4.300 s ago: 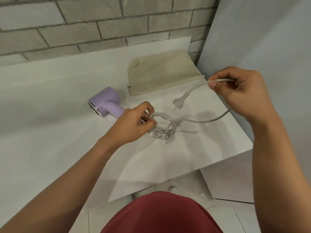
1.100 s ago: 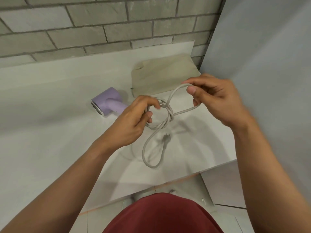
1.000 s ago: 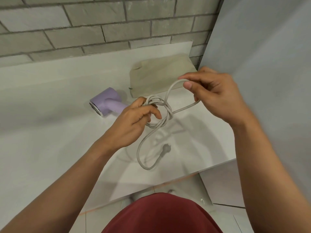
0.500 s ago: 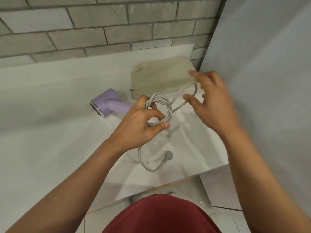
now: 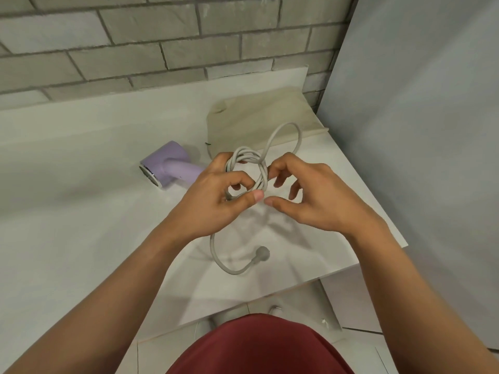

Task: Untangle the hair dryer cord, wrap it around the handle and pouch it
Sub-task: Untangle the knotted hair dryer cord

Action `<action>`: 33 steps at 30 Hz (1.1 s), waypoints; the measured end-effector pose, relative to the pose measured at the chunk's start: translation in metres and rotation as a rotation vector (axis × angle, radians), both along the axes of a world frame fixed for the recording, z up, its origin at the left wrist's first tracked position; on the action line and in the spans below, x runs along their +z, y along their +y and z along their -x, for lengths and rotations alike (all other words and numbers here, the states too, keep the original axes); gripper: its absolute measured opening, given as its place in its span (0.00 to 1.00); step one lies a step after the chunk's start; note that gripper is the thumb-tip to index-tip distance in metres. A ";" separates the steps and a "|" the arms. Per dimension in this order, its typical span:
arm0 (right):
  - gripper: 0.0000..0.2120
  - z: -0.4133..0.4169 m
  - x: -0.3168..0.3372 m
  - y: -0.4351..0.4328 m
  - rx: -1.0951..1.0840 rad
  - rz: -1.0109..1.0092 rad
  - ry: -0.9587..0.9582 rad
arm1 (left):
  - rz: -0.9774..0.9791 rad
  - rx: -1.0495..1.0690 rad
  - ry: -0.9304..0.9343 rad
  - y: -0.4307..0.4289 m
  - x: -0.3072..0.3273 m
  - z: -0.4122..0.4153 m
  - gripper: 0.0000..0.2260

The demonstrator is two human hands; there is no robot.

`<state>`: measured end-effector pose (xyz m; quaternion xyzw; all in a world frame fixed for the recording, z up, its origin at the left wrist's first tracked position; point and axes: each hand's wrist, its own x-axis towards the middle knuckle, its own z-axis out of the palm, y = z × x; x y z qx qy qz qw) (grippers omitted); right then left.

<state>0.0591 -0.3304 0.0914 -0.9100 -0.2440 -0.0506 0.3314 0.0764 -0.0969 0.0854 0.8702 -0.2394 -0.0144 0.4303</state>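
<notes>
A lilac hair dryer (image 5: 167, 166) lies on its side on the white counter (image 5: 81, 211), its handle pointing at my hands. Its grey cord (image 5: 260, 168) is bunched into a knot held up over the counter. My left hand (image 5: 216, 203) grips that knot, fingers and thumb curled round the coils. My right hand (image 5: 313, 198) sits just right of the knot with fingers bent; its index fingertip touches the twisted strands and its thumb lies below them, closed on nothing. One loop sticks up over the beige pouch (image 5: 243, 122). The tail hangs down to the plug (image 5: 262, 253).
The flat pouch lies at the back right against the grey brick wall (image 5: 189, 41). A grey panel (image 5: 418, 130) stands along the counter's right side. The counter's front edge (image 5: 310, 279) is close below the plug, with floor tiles beyond it.
My right hand let go of the upper loop and came down to the knot beside my left hand. The left hand has kept its hold on the knot. The plug end hangs lower.
</notes>
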 end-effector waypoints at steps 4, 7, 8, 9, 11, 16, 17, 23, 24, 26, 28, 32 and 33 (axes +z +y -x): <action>0.08 -0.008 0.004 -0.011 -0.003 0.044 -0.177 | -0.013 0.007 -0.090 -0.001 -0.003 0.005 0.08; 0.05 -0.013 0.017 -0.042 -0.122 0.002 -0.275 | -0.017 0.061 -0.089 0.005 -0.005 0.005 0.09; 0.05 -0.013 0.023 -0.051 -0.147 0.006 -0.292 | -0.019 0.079 -0.088 0.007 -0.005 0.004 0.09; 0.04 -0.013 0.027 -0.059 -0.158 0.015 -0.298 | -0.023 0.088 -0.094 0.009 -0.005 0.002 0.09; 0.04 -0.014 0.031 -0.065 -0.164 0.026 -0.310 | -0.025 0.088 -0.108 0.010 -0.005 0.001 0.11; 0.06 -0.019 0.028 -0.048 -0.259 0.205 -0.288 | -0.006 0.097 -0.107 0.008 -0.004 0.000 0.10; 0.09 -0.017 0.025 -0.041 -0.250 0.241 -0.243 | -0.001 0.094 -0.102 0.008 -0.004 0.001 0.09; 0.17 -0.006 0.008 0.013 -0.009 0.076 0.063 | 0.022 0.088 -0.088 0.007 -0.007 0.004 0.07; 0.14 -0.005 0.006 0.018 0.006 0.025 0.105 | 0.031 0.087 -0.088 0.008 -0.006 0.004 0.07; 0.08 -0.007 0.003 0.022 -0.006 -0.048 0.116 | 0.029 0.083 -0.090 0.009 -0.005 0.005 0.07; 0.06 -0.012 0.004 0.016 -0.040 -0.060 0.088 | 0.012 0.082 -0.086 0.008 -0.005 0.006 0.08; 0.06 -0.019 0.009 -0.004 -0.149 0.014 0.005 | -0.012 0.120 -0.097 0.004 -0.006 0.005 0.10; 0.06 -0.019 0.010 -0.010 -0.185 0.022 -0.013 | -0.014 0.128 -0.098 0.003 -0.005 0.004 0.10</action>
